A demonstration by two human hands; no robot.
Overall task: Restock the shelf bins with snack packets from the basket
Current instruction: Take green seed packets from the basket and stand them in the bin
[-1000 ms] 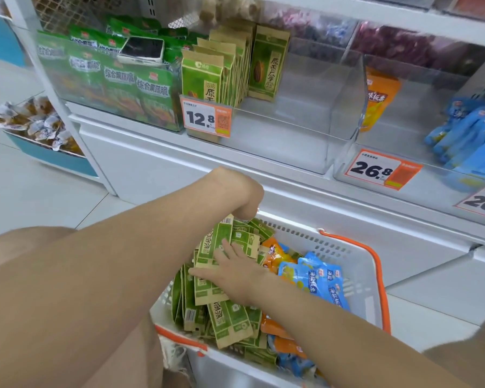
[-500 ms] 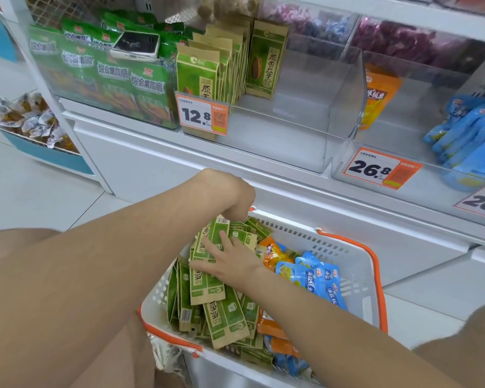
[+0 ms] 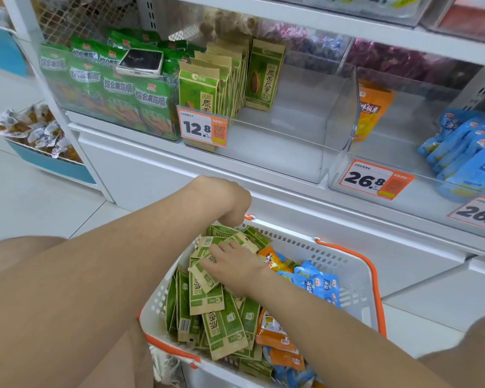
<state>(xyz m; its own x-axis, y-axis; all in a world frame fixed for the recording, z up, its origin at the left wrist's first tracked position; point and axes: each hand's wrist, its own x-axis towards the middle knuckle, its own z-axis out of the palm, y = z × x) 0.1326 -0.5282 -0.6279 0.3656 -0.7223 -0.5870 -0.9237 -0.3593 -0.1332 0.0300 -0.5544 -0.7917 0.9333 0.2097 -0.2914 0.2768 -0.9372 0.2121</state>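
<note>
Both hands gather green-and-kraft paper seed packets [image 3: 207,292] in white plastic basket [image 3: 356,278]. Right hand [image 3: 233,266] fingers lie flat on them; left hand [image 3: 230,203] grip hidden. Clear acrylic shelf bin [image 3: 305,121] half empty; plenty left.

Left hand [image 3: 230,204] fingers hidden behind own wrist; blue packets [image 3: 471,152] cut off by right edge.

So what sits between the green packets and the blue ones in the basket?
Orange packets lie between the green packets and the blue packets in the basket, partly under the right hand, head view.
</note>
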